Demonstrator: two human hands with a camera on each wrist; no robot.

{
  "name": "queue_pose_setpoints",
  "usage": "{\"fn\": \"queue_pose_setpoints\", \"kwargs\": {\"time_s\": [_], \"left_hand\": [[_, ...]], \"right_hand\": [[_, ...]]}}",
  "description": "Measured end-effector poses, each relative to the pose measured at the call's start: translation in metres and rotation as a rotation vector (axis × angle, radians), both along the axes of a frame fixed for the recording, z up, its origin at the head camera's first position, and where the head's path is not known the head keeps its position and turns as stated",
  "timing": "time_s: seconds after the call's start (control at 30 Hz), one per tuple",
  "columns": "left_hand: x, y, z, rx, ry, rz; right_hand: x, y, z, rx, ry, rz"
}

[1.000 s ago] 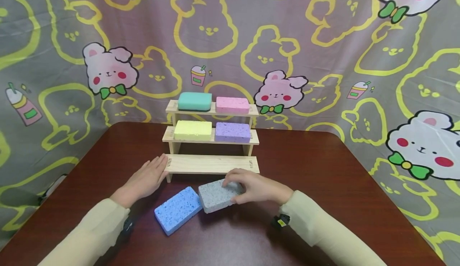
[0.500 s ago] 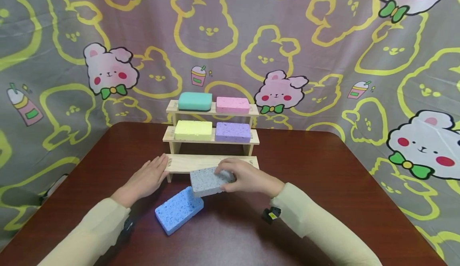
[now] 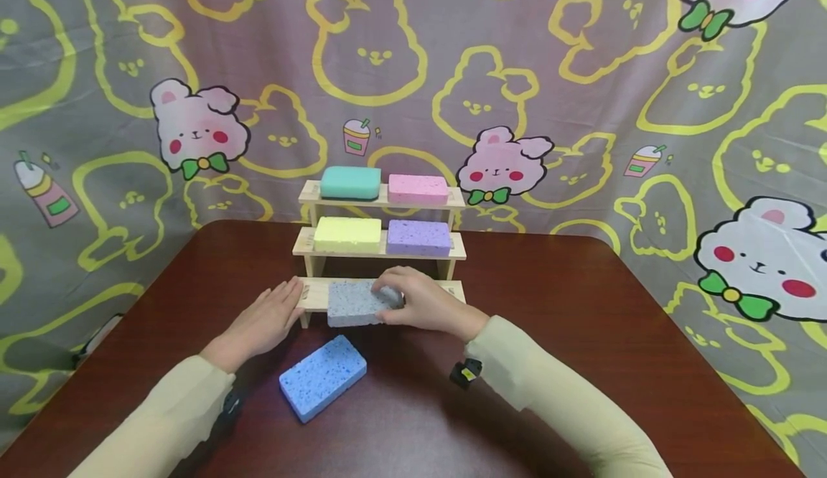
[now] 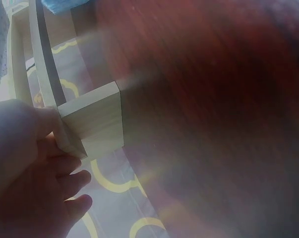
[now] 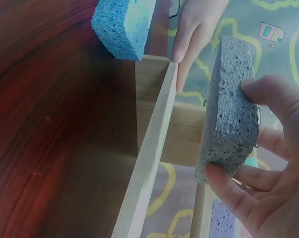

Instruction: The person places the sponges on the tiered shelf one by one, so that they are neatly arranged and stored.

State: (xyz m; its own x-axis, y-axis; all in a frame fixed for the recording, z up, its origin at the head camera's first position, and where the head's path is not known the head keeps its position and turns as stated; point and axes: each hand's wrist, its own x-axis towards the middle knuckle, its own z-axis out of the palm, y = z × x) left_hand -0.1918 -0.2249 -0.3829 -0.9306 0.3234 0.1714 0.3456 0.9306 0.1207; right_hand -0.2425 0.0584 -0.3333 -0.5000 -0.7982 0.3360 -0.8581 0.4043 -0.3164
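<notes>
My right hand grips the right end of a grey sponge, thumb and fingers on opposite sides. In the head view the sponge overlaps the lowest step of a three-step wooden rack. The right wrist view shows the sponge above that step's front edge. My left hand rests with straight fingers against the left end of the same step. A blue sponge lies at an angle on the table in front of the rack.
Yellow and purple sponges sit on the middle step. Teal and pink ones occupy the top step. Behind the dark wooden table hangs a patterned curtain.
My right hand has lifted the grey sponge from beside the blue one and carried it forward and left to the lowest step. The left hand stays where it was.
</notes>
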Motion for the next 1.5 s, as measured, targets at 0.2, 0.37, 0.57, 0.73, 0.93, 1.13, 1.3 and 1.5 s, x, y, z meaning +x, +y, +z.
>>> {"fn": "queue_pose_setpoints", "kwargs": {"time_s": [0.2, 0.37, 0.57, 0.73, 0.93, 1.13, 1.3, 1.5], "left_hand": [[0.000, -0.001, -0.001, 0.000, -0.003, -0.003], [0.000, 0.000, 0.000, 0.002, 0.003, -0.004], [0.000, 0.000, -0.001, -0.004, -0.003, -0.002], [0.000, 0.000, 0.000, -0.003, -0.005, -0.001], [0.000, 0.000, 0.001, 0.006, -0.013, 0.003], [0.000, -0.001, 0.000, 0.010, 0.000, -0.007], [0.000, -0.001, -0.001, 0.011, 0.004, -0.012], [0.000, 0.000, 0.000, 0.010, -0.005, -0.005]], "right_hand": [[-0.006, -0.012, 0.000, 0.005, 0.012, -0.042], [-0.013, -0.021, -0.002, 0.010, 0.038, -0.066], [-0.019, -0.030, -0.006, 0.012, 0.048, -0.077], [-0.020, -0.038, -0.010, 0.022, 0.035, -0.111], [-0.023, -0.045, -0.015, 0.028, 0.054, -0.131], [-0.025, -0.053, -0.020, 0.029, 0.037, -0.140], [-0.026, -0.057, -0.025, 0.040, 0.014, -0.168], [-0.027, -0.059, -0.027, 0.030, 0.022, -0.184]]}}
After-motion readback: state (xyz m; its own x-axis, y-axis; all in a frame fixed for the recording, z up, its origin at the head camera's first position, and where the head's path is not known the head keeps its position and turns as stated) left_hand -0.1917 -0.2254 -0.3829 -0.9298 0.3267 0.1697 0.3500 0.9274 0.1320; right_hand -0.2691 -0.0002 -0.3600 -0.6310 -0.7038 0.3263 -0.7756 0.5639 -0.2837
